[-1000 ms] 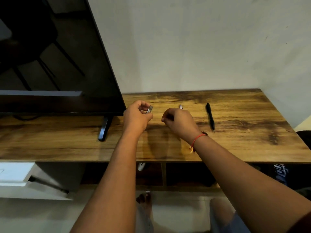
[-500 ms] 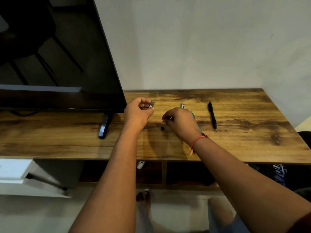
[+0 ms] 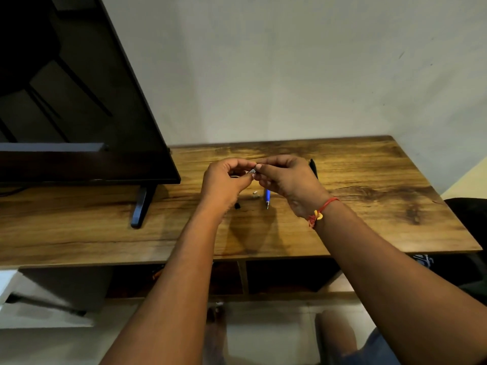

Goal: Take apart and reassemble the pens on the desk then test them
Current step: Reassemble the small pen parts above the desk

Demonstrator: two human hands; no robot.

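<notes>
Above the blue pen piece (image 3: 267, 197), left hand (image 3: 224, 183) and right hand (image 3: 287, 177) pinch a silvery part (image 3: 252, 171).
Light, stiff, likely slippery; best gripped at its ends.

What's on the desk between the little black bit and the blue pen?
One small pale piece lies between the black bit and the blue pen, in the head view.

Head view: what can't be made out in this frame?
All head view.
Silver part: pinched between left hand and right hand, which cover most; too small to identify.
Black pen: mostly behind right hand.
Blue pen: upper end behind right hand.
Black bit on desk: too small to identify.
</notes>
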